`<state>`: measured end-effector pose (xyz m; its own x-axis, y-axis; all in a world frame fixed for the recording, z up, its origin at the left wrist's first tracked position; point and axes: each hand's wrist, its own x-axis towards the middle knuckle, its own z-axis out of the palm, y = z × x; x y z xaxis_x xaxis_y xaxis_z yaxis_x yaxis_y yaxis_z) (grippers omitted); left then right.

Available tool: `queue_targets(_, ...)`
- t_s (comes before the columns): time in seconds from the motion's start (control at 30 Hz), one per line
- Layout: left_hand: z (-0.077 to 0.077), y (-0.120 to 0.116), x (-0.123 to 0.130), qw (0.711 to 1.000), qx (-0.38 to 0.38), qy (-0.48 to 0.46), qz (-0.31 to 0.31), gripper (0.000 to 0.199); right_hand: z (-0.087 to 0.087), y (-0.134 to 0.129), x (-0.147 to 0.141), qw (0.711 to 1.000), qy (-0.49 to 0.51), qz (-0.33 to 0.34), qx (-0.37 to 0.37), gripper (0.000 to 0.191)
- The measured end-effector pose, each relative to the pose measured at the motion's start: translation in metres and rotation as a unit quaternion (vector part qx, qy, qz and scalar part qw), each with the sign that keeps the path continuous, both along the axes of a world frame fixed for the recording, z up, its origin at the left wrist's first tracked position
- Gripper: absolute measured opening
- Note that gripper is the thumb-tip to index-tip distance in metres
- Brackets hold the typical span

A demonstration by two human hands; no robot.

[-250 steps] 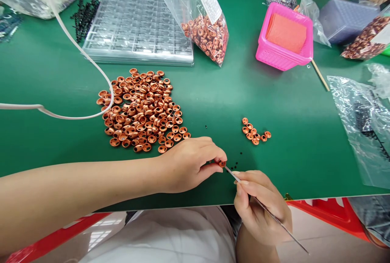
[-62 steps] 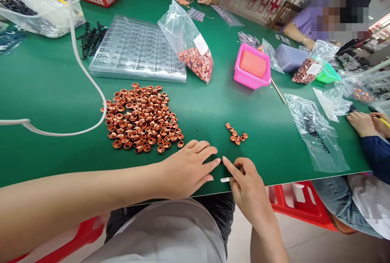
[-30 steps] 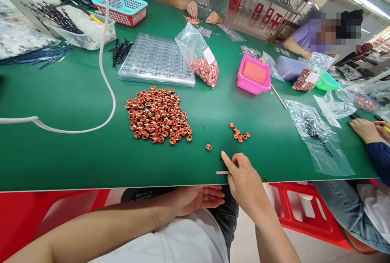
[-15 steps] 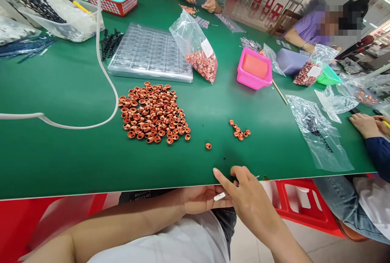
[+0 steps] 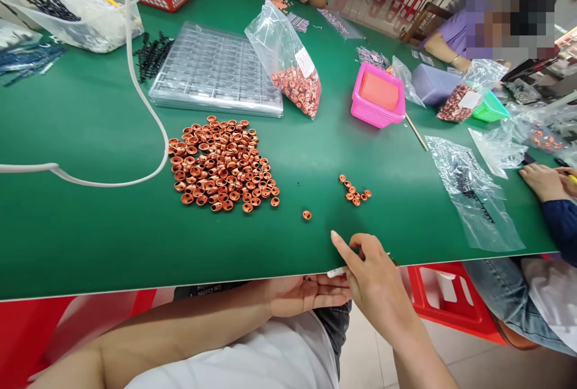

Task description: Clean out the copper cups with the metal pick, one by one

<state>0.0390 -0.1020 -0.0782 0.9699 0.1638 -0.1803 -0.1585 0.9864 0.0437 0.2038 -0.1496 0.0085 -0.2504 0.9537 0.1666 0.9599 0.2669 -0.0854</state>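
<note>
My left hand (image 5: pixel 311 294) lies palm up just below the table's front edge, its fingers stretched out. Small dark specks show near the base of its fingers. Above it, my right hand (image 5: pixel 376 272) grips a slim tool with a white end (image 5: pixel 336 272); its kind is mostly hidden by the fingers. The right index finger points out over the green tabletop. Beyond it lies a single copper-coloured, cup-shaped piece with holes (image 5: pixel 307 215). A small cluster of such pieces (image 5: pixel 353 192) sits farther off, and a large pile (image 5: pixel 220 163) spreads to the left.
Behind the pile are a stack of clear trays (image 5: pixel 216 70) and a bag of copper pieces (image 5: pixel 297 85). A pink basket (image 5: pixel 377 117) stands right of them. A white cable (image 5: pixel 157 130) curves at left. At right are a plastic bag (image 5: pixel 478 196) and another person's hand (image 5: pixel 541 181).
My right hand has moved slightly up and away over the table edge with the tool. The black speck near its index fingertip no longer shows on the table. More of my left palm is visible.
</note>
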Motion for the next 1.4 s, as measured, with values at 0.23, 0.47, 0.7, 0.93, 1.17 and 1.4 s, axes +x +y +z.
queue_targets(0.23, -0.002, -0.003, 0.001, 1.0, -0.003, 0.01, 0.005, 0.038, -0.004, -0.001, -0.006, 1.0, 0.014, 0.025, -0.012, 0.057)
queue_targets(0.47, 0.001, -0.003, 0.003, 1.0, -0.011, -0.008, 0.009, 0.035, -0.002, -0.03, -0.015, 0.995, 0.048, 0.083, -0.025, 0.055)
queue_targets(0.7, 0.003, -0.007, 0.003, 1.0, -0.024, -0.008, -0.001, 0.036, -0.01, -0.043, -0.013, 0.993, 0.088, 0.064, -0.048, 0.058)
queue_targets(0.93, -0.004, -0.01, 0.007, 1.0, -0.022, 0.018, 0.012, 0.034, -0.018, -0.038, -0.017, 0.996, 0.085, 0.002, 0.005, 0.065)
queue_targets(1.17, 0.003, -0.009, 0.005, 0.999, -0.02, 0.029, 0.031, 0.037, -0.017, -0.042, -0.019, 0.996, 0.084, 0.032, 0.011, 0.055)
queue_targets(1.4, 0.006, -0.012, 0.002, 0.999, -0.022, 0.043, 0.013, 0.031, -0.019, -0.048, -0.017, 0.991, 0.131, 0.015, 0.024, 0.055)
